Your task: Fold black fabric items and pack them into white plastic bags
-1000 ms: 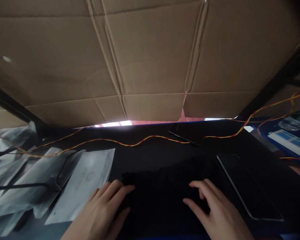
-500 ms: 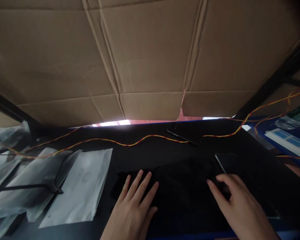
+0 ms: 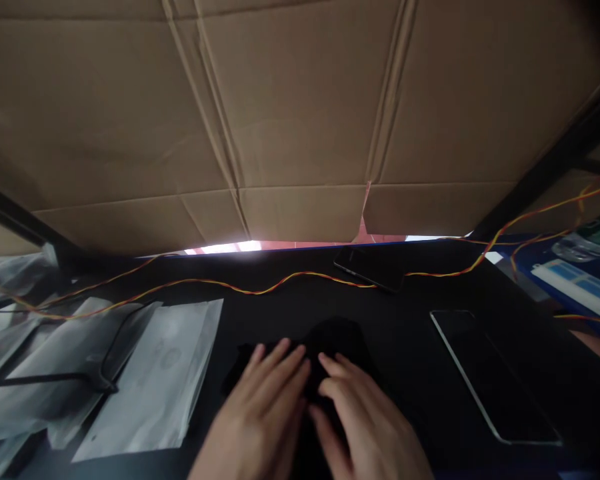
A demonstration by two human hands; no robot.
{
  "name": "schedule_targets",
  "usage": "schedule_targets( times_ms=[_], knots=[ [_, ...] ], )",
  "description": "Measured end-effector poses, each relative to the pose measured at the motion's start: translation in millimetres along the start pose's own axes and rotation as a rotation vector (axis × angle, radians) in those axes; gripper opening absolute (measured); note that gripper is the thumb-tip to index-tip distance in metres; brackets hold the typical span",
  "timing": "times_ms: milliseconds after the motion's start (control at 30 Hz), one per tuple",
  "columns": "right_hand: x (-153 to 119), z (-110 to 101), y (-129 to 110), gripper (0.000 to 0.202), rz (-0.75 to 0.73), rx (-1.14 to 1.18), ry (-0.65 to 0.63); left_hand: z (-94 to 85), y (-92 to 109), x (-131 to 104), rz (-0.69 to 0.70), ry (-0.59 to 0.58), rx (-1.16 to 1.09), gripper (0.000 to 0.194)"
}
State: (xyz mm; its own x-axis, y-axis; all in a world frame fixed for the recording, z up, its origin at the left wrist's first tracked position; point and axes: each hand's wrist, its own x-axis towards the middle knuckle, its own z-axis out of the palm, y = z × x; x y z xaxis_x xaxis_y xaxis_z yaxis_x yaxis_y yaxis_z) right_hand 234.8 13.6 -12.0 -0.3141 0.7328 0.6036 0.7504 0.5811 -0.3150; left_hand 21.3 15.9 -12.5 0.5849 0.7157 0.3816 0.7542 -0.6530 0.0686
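Note:
A crumpled black cloth (image 3: 337,330) lies on the black tabletop in front of me, hard to tell from the dark surface. My left hand (image 3: 260,407) rests flat on its left part, fingers stretched out and close together. Beside it, my right hand (image 3: 360,413) is on the cloth with bent fingers; thumb and index finger close on the fabric. The two hands nearly touch. Much of the cloth is hidden beneath them. To the right lies a dark, flat, phone-like slab (image 3: 495,380) with a pale edge.
Clear plastic bags (image 3: 155,380) are piled on the left. A black phone (image 3: 370,268) lies at the back by a twisted red-yellow wire (image 3: 280,283). Cardboard (image 3: 300,107) forms the back wall. A blue bin (image 3: 540,250) with a plastic bottle (image 3: 583,247) stands right.
My right hand has moved left, bringing the cloth's right side over toward my left hand. The dark slab at right is now uncovered. My left hand has stayed nearly in place.

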Motion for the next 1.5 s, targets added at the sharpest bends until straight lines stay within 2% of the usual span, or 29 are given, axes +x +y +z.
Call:
schedule_targets(
  times_ms=[67,133,233,400,533,633,700,767,933,1000,1067,1133,1200,1267,1367,1500],
  knots=[
    [-1,13,-5,0.024,-0.072,0.014,-0.008,-17.2,-23,-17,-0.129,0.062,0.02,0.049],
    [-7,20,-2,0.031,-0.126,0.031,0.043,-23.3,-39,-29,-0.181,0.063,0.043,0.051],
    [-18,20,9,0.047,-0.132,-0.005,0.045,-11.7,-47,-40,-0.164,-0.006,0.085,0.058],
    [-28,18,30,0.054,-0.072,-0.134,-0.248,18.5,-43,-45,-0.147,-0.024,0.113,0.063],
    [-32,8,39,0.051,-0.096,-0.161,-0.324,18.7,-40,-43,-0.14,0.01,0.176,0.066],
    [-30,-7,40,0.055,-0.064,-0.111,-0.257,12.2,-35,-38,-0.123,-0.009,0.185,0.069],
    [-24,-10,37,0.059,-0.03,-0.096,-0.2,11.0,-30,-33,-0.111,-0.037,0.16,0.07],
    [-14,-1,31,0.059,-0.004,-0.089,-0.205,13.4,-26,-30,-0.102,-0.055,0.118,0.07],
    [2,43,18,0.053,0.106,-0.14,-0.287,24.0,-27,-32,-0.091,-0.054,0.061,0.07],
    [3,48,16,0.053,0.12,-0.155,-0.275,25.8,-28,-34,-0.088,-0.05,0.074,0.07],
    [1,41,17,0.052,0.114,-0.126,-0.236,25.9,-28,-35,-0.091,-0.046,0.072,0.07],
    [-2,26,22,0.049,0.138,-0.074,-0.14,25.3,-25,-35,-0.104,-0.053,0.062,0.07],
    [-6,11,32,0.043,0.241,-0.083,-0.032,24.6,-22,-32,-0.114,-0.069,0.064,0.07],
    [-11,2,41,0.043,0.355,-0.15,0.006,24.9,-19,-27,-0.113,-0.082,0.059,0.069],
    [-15,1,47,0.051,0.441,-0.184,-0.035,27.8,-16,-17,-0.109,-0.09,0.022,0.067],
    [-14,10,42,0.035,0.49,-0.021,0.003,33.0,-13,-8,-0.111,-0.07,0.003,0.065]
  ],
)
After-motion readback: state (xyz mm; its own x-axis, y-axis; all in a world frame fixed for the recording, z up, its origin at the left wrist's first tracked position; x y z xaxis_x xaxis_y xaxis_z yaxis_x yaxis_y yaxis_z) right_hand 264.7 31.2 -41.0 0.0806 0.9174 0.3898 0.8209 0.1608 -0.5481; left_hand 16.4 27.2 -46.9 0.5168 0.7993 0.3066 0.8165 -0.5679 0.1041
